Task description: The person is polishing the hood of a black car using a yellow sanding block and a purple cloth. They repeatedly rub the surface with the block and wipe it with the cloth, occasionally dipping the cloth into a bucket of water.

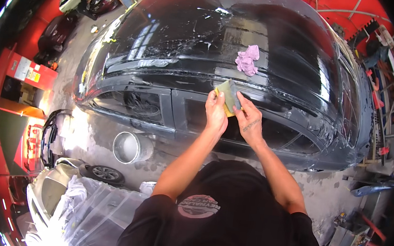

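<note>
Both hands hold a grey-green sheet that looks like sandpaper point(228, 95), with a yellow pad showing along its edges. My left hand point(216, 111) grips its left side, thumb on top. On the other side my right hand point(249, 120) pinches the right edge between thumb and fingers. The sheet is over the side edge of a black car's roof point(186, 39), above the side windows; whether it touches the car I cannot tell. A crumpled pink cloth point(247, 60) lies on the roof just beyond my hands. Wet streaks and whitish residue mark the paintwork.
A grey bucket point(146, 147) stands on the floor to the left of my arms. Behind it are a wheel point(105, 174) and a car part under clear plastic sheeting point(98, 208). Red shelving point(35, 76) lines the left; assorted parts and metal equipment point(347, 242) stand at the right.
</note>
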`<state>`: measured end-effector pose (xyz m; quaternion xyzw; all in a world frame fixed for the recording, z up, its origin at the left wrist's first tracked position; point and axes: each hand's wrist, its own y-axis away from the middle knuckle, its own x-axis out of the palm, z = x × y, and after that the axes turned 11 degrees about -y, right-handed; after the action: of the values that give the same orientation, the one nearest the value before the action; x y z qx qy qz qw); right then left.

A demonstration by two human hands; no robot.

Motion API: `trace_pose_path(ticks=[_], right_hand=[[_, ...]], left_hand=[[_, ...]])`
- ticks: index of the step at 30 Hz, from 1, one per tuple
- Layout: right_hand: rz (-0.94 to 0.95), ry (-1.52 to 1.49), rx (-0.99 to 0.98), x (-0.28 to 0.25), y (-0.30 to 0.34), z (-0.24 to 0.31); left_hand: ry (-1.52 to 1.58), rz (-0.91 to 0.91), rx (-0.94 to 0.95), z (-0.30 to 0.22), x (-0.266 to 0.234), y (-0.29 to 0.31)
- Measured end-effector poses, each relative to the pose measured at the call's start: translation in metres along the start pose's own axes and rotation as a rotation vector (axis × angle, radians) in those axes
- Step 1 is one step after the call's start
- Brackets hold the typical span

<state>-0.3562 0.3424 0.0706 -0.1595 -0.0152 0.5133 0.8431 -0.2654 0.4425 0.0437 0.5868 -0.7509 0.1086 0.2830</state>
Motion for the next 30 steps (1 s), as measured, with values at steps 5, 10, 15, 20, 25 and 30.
trace_pose_path(ticks=[5, 10, 15, 20, 25, 30], right_hand=[[0.104, 0.260, -0.245, -0.007, 0.001, -0.029], [0.130, 0.383, -0.330, 0.003, -0.005, -0.038], [0.195, 0.382, -0.340, 0.031, -0.005, -0.043], [0.401, 0.369, -0.332, 0.021, -0.045, -0.039], [-0.099, 0.543, -0.090, -0.022, -0.134, -0.090], [-0.140, 0.739, 0.071, -0.003, -0.191, -0.140]], left_hand=[[-0.067, -0.119, -0.088, 0.012, -0.002, 0.005], [0.069, -0.062, -0.138, -0.023, 0.011, 0.028], [-0.174, -0.136, -0.024, -0.012, -0.019, -0.003], [-0.511, -0.057, 0.186, -0.051, -0.065, -0.051], [-1.262, -0.087, 0.500, -0.114, -0.127, -0.107], [-1.682, 0.140, 0.756, -0.158, -0.161, -0.190]])
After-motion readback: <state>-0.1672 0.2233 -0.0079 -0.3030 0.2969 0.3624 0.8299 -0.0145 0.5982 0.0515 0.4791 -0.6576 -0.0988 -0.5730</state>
